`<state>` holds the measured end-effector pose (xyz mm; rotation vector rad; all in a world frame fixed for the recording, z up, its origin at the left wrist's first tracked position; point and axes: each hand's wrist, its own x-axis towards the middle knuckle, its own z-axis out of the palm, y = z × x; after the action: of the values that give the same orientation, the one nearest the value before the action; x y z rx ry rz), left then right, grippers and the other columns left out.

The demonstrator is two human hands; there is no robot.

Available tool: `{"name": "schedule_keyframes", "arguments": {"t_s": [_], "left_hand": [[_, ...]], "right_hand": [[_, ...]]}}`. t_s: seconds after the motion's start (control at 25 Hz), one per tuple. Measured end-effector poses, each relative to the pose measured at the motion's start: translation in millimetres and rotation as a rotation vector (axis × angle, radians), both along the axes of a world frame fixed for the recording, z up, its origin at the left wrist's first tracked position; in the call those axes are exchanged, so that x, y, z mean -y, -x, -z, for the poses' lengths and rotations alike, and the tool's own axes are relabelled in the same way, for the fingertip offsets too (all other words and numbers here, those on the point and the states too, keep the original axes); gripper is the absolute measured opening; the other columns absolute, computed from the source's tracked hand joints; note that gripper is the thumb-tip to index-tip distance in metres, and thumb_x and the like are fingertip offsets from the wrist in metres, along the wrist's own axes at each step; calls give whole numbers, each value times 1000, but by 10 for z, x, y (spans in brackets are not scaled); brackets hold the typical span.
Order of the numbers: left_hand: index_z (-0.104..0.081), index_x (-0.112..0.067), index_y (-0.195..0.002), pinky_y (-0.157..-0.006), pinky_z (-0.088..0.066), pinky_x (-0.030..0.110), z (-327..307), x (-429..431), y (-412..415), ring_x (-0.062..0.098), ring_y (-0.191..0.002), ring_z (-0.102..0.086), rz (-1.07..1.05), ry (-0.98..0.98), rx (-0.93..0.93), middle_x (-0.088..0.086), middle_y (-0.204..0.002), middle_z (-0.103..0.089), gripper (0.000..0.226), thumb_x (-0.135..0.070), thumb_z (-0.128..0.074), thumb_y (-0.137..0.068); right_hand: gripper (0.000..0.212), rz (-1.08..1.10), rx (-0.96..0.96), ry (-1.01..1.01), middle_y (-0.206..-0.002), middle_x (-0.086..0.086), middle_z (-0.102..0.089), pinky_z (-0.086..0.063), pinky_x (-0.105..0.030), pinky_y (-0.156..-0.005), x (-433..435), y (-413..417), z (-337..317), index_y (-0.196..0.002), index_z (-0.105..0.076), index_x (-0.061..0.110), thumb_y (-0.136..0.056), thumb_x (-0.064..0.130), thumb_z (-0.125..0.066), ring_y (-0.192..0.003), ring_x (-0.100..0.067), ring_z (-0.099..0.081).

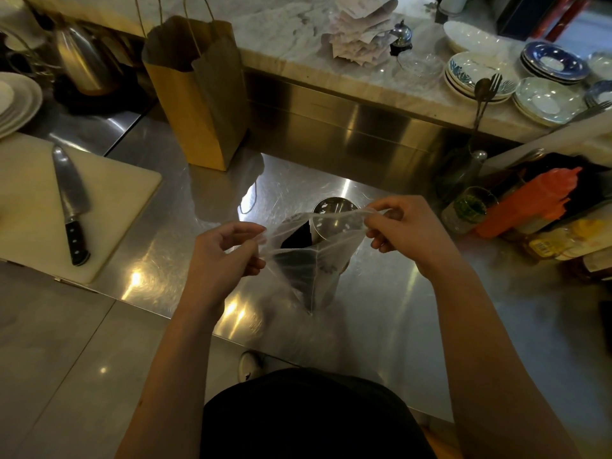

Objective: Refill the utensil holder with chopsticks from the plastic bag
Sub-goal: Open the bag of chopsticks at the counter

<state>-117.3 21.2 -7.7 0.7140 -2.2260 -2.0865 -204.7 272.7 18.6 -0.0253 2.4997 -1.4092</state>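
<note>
Left hand and right hand each pinch the clear plastic bag, stretching its mouth open over the steel utensil holder; next, probably, drawing out the dark chopsticks inside

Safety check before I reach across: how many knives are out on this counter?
1. A chef's knife lies flat on the white cutting board at the left, blade pointing away, black handle toward the person. Others could be hidden among the clutter at the right.
</note>
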Motion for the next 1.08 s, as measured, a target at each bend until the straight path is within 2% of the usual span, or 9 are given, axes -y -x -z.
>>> {"name": "schedule_keyframes", "arguments": {"t_s": [0.12, 0.28, 0.52, 0.64, 0.72, 0.8, 0.88, 0.96, 1.08], "left_hand": [[-70, -24, -107, -52, -51, 18, -70, -65, -10, 11, -53, -66, 135, 44, 3, 2, -105, -70, 38, 3, -60, -82], [-50, -29, -133, -55, -53, 19, -92, -289, 30, 14, -59, -70, 224, 70, 18, -2, -121, -58, 59, -2, -65, -83], [-58, -25, -123, -51, -49, 16, 29, -323, 98, 8, -58, -67, 177, 193, -63, 0, -103, -67, 39, -21, -71, -86], [-50, -30, -129, -55, -52, 14, 76, -271, 142, 9, -71, -68, 168, 239, -120, -6, -105, -65, 50, -20, -72, -85], [-39, -24, -141, -64, -53, 15, 125, -211, 221, 13, -89, -66, 178, 341, -125, -5, -115, -59, 70, -15, -76, -82], [-26, -20, -150, -83, -52, 23, 170, -138, 330, 15, -112, -59, 216, 363, -103, 5, -135, -50, 86, -6, -75, -81], [-17, -17, -153, -105, -44, 35, 218, -80, 428, -1, -124, -46, 295, 299, -114, 9, -153, -33, 93, 2, -74, -81], [-10, -21, -154, -113, -33, 33, 265, -37, 520, -8, -129, -36, 402, 209, -112, 4, -160, -22, 105, 0, -79, -78], [-19, -30, -152, -115, -32, 42, 346, -2, 629, 17, -141, -34, 510, 183, -60, 3, -156, -34, 100, -13, -82, -76]], "right_hand": [[8, -18, -10, 104, -71, 3, -72, -52, -15, -54, 63, -24, 8, -94, -68, 28, -89, 34, -66, -63, -10, -71], [20, -150, 27, 112, -88, 5, -73, -58, -25, -68, 232, -137, 137, -109, -66, 30, -89, 33, -65, -78, -9, -72], [35, -277, 78, 182, -105, 10, -71, -55, -27, -85, 183, -291, 288, -126, -59, 28, -91, 28, -64, -97, -4, -67], [53, -384, 159, 186, -118, 12, -65, -55, -26, -88, 65, -346, 340, -135, -51, 35, -88, 20, -70, -107, -4, -63], [67, -411, 228, 234, -121, 16, -62, -54, -20, -83, 26, -401, 383, -136, -46, 42, -82, 16, -75, -109, -1, -61], [80, -425, 277, 222, -127, 20, -56, -52, -18, -83, 1, -454, 437, -134, -40, 53, -75, 17, -81, -114, 3, -56], [99, -467, 307, 107, -145, 16, -42, -43, -21, -96, -26, -511, 511, -142, -26, 54, -68, 26, -87, -127, 2, -44], [118, -517, 313, -26, -156, 14, -24, -35, -27, -106, -5, -560, 578, -150, -11, 46, -61, 39, -89, -137, -5, -30], [107, -469, 179, -50, -150, 12, -35, -38, -21, -98, 109, -567, 659, -150, -16, 42, -66, 52, -82, -128, -4, -40]]}}
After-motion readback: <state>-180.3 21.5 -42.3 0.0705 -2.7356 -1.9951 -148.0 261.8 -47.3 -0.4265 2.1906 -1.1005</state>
